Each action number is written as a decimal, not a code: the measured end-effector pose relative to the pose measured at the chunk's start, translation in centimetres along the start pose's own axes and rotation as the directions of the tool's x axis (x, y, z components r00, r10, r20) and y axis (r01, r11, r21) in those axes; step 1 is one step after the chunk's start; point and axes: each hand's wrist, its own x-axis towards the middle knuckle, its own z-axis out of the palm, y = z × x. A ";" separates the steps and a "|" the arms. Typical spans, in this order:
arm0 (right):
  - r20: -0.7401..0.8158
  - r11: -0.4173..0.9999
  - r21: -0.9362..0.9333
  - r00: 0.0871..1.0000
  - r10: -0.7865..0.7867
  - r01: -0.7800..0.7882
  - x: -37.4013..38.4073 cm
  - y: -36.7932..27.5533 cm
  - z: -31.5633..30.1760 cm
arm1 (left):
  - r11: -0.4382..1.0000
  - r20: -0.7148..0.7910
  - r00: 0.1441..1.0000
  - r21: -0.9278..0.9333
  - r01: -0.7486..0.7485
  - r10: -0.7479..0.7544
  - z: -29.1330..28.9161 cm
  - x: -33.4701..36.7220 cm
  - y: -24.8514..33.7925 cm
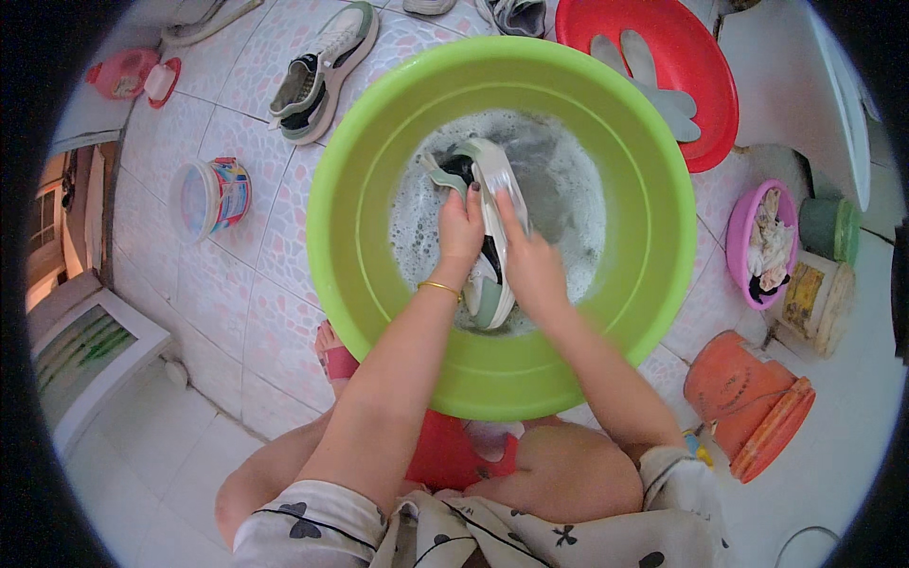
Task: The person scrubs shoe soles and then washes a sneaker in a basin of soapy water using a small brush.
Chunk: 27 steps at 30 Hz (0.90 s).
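A wet sneaker (pixel 492 170), white with pale green and black parts, is tilted on its side in a large lime-green basin (pixel 358 142). Soapy, greyish water (pixel 573 189) with foam lies around it. My left hand (pixel 458 232), with a gold bangle at the wrist, grips the shoe near its opening. Against the white sole edge, my right hand (pixel 540 275) is closed, its index finger reaching along the sole. What lies under its curled, slightly blurred fingers is hidden.
Another sneaker (pixel 327 71) stands on the tiles beyond the basin. Two pale insoles (pixel 663 99) lie in a red basin (pixel 715 95). Rightward are a pink basin (pixel 739 237) with cloths, a green bucket (pixel 829 230) and an orange bucket (pixel 734 388). A small tub (pixel 194 204) stands left.
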 end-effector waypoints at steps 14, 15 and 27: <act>-0.046 0.968 0.240 0.995 0.084 -0.070 -1.1 2.2 0.3 | 0.997 -0.012 0.999 -0.069 -0.038 0.037 1.4 -0.3 -1.2; 0.017 0.947 0.309 0.997 0.081 -0.082 -4.2 2.2 0.1 | 0.997 -0.017 0.998 -0.043 -0.063 0.062 0.7 0.0 -1.7; -0.002 0.984 0.180 1.000 0.011 -0.010 2.5 1.0 -0.9 | 0.997 0.004 1.000 -0.082 0.014 -0.014 1.5 0.3 -3.3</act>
